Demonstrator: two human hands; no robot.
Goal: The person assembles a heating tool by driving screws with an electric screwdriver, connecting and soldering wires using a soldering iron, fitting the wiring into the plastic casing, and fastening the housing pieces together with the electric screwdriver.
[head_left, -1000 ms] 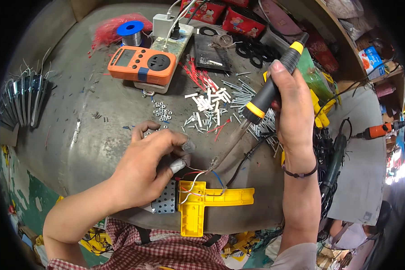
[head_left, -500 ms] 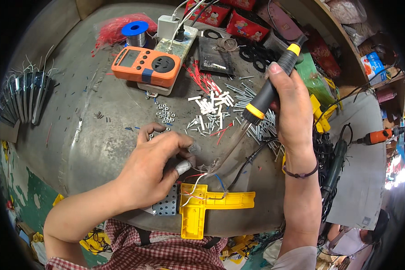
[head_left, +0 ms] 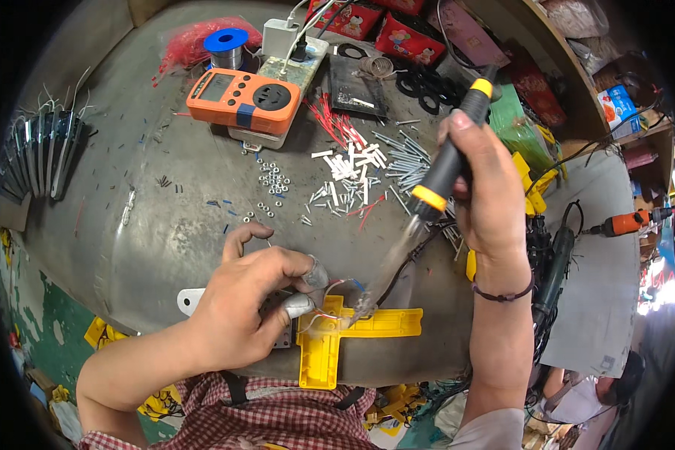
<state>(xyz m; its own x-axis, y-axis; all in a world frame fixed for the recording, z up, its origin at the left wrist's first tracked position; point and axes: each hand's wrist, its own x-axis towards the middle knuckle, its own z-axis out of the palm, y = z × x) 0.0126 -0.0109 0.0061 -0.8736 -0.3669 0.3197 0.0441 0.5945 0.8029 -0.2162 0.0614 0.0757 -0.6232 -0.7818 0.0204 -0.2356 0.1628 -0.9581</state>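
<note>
My right hand [head_left: 493,187] grips the black and yellow handle of a soldering iron [head_left: 450,161]. The iron slants down to the left, its tip blurred by motion above the yellow plastic housing half [head_left: 321,361]. Thumb and forefinger of my left hand [head_left: 229,307], both wearing pale finger covers, pinch thin wires [head_left: 343,282] at the housing's upper left. Red, white and blue strands show there; exactly which ones are held is hidden. Under that hand lies a metal plate [head_left: 190,301], its rounded, holed end sticking out left. A black cord [head_left: 397,281] runs up right from the housing.
Beyond my hands lie loose nuts [head_left: 274,178], screws [head_left: 401,161] and white sleeves [head_left: 352,161]. An orange multimeter [head_left: 244,100], a solder spool [head_left: 225,51] and a power strip [head_left: 307,64] stand farther back. Metal blades with wires [head_left: 45,154] are at left, an orange-bodied tool [head_left: 630,223] at right.
The iron's tip has dropped from the wire ends to over the housing and is now blurred. My left hand has shifted slightly, and the plate's rounded end now shows beside it.
</note>
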